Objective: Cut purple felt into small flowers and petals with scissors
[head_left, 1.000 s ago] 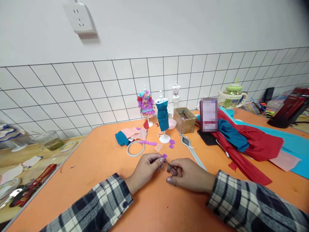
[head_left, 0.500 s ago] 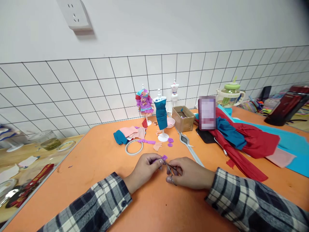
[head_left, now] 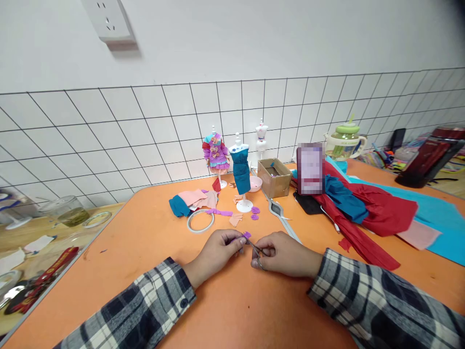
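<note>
My left hand (head_left: 221,249) pinches a small purple piece of material (head_left: 247,235) between thumb and fingers. In my right hand (head_left: 285,254) are small metal scissors (head_left: 259,251), their tips at the purple piece. Beyond my hands, two purple scalloped pieces (head_left: 255,214) lie near the base of a white mini mannequin in a teal dress (head_left: 240,172). Peach scraps (head_left: 236,220) and a purple strip (head_left: 220,212) are left of it, the strip's end over a roll of white tape (head_left: 189,222).
Behind stand a mannequin in purple ruffles (head_left: 218,155), a bare one (head_left: 261,133), a pink bowl (head_left: 255,184) and a cardboard box (head_left: 273,184). At right are an upright phone (head_left: 311,169), red cloth (head_left: 385,206), a jug (head_left: 345,143) and a dark red bottle (head_left: 428,157).
The whole view has shifted slightly. Both hands keep their holds, and the scissors' tips remain at the purple piece.
</note>
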`<state>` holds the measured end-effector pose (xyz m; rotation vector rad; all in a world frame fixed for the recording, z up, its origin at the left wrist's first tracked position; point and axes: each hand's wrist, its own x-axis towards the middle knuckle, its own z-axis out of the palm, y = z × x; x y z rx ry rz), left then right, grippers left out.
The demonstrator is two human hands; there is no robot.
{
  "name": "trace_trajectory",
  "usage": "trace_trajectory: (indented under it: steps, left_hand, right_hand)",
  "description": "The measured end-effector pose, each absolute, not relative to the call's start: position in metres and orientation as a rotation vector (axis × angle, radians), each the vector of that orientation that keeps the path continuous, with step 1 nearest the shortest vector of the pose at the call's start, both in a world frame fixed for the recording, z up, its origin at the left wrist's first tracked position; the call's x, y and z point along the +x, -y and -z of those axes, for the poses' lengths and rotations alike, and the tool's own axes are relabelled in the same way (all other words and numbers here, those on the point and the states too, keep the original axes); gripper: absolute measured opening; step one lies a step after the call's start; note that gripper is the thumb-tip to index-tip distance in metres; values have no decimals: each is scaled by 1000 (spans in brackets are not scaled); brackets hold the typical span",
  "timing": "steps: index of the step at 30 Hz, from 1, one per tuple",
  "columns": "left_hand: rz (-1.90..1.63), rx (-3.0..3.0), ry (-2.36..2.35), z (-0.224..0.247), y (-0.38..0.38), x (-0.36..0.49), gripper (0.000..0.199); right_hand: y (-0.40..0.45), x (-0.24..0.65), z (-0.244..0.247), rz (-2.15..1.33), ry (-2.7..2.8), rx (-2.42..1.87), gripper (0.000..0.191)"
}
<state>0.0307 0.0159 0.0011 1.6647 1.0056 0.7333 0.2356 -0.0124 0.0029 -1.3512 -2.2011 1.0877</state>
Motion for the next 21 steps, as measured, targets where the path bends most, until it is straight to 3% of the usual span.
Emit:
trace_trajectory:
  steps: [21]
  left_hand:
    - [-831, 1603, -984, -3, -17, 30, 33]
  right_hand:
    - [17, 231, -7, -1170, 2184, -1336, 27]
